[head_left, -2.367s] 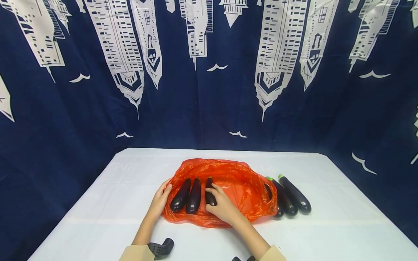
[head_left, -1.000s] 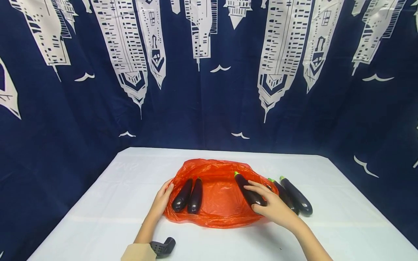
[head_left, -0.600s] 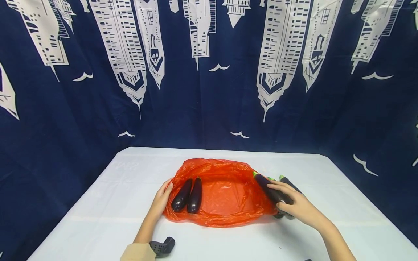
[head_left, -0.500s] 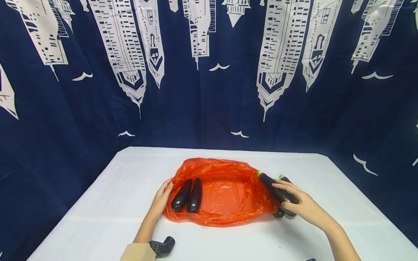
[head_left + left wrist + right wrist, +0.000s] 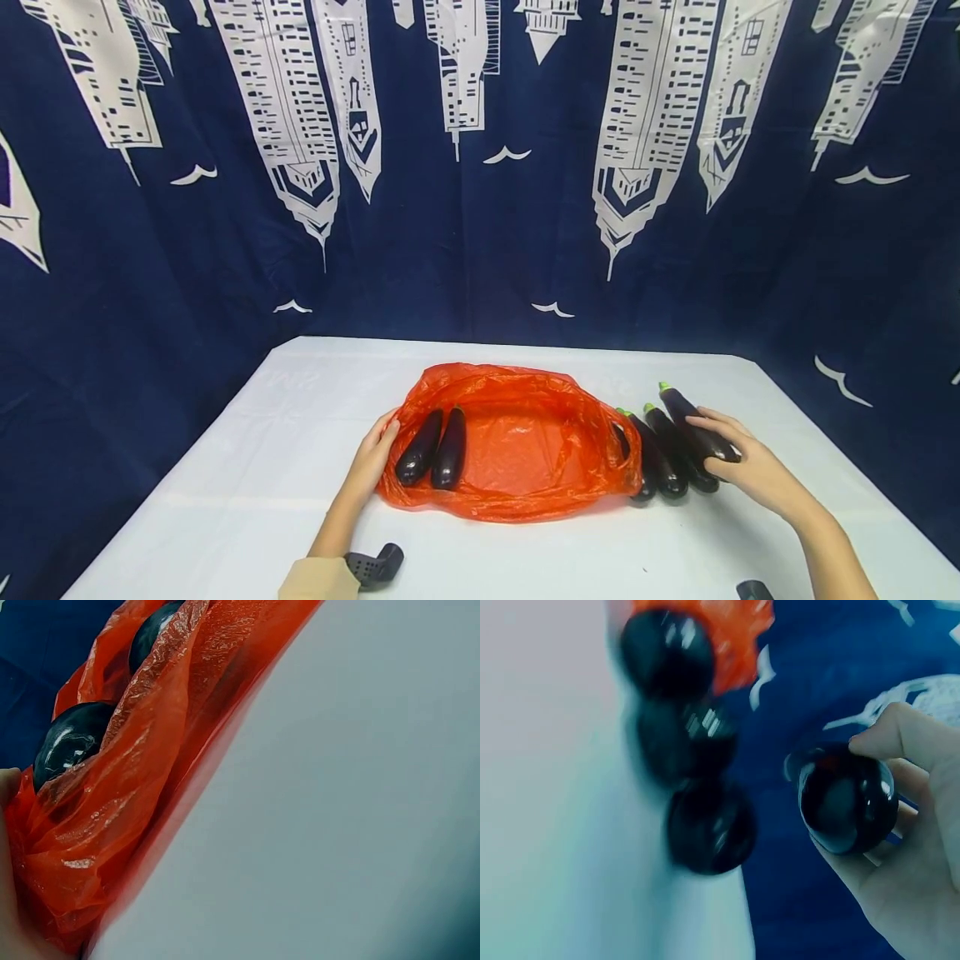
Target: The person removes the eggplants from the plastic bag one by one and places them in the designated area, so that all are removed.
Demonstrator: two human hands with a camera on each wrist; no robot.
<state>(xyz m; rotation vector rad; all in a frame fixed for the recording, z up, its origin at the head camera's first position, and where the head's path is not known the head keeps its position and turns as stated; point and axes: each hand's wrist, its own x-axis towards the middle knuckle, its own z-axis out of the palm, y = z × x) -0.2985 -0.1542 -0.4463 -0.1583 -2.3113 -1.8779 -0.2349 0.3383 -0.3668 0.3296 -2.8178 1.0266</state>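
An orange-red plastic bag [image 5: 517, 500] lies with its mouth spread wide. Two dark purple eggplants, one of them the left eggplant [image 5: 418, 450], rest inside at its left end. My left hand [image 5: 371, 454] holds the bag's left edge, and crumpled plastic bunches by the fingers in the left wrist view. Off to the right, my right hand [image 5: 750, 458] grips another eggplant [image 5: 693, 427] between thumb and fingers, its green stem pointing away. That eggplant is raised beside a row of several eggplants [image 5: 660, 454], whose rounded ends [image 5: 711, 825] show in the right wrist view.
A white-covered table [image 5: 225, 467] carries everything. Behind it hangs a navy cloth [image 5: 465, 242] printed with white buildings and birds. The bag's right end overlaps the nearest eggplant of the row. Dark devices, such as the left wrist device [image 5: 375, 567], sit at the wrists.
My right hand has taken an eggplant out of the bag and carried it rightward, across the row, to its far right side. My left hand has stayed on the bag's edge.
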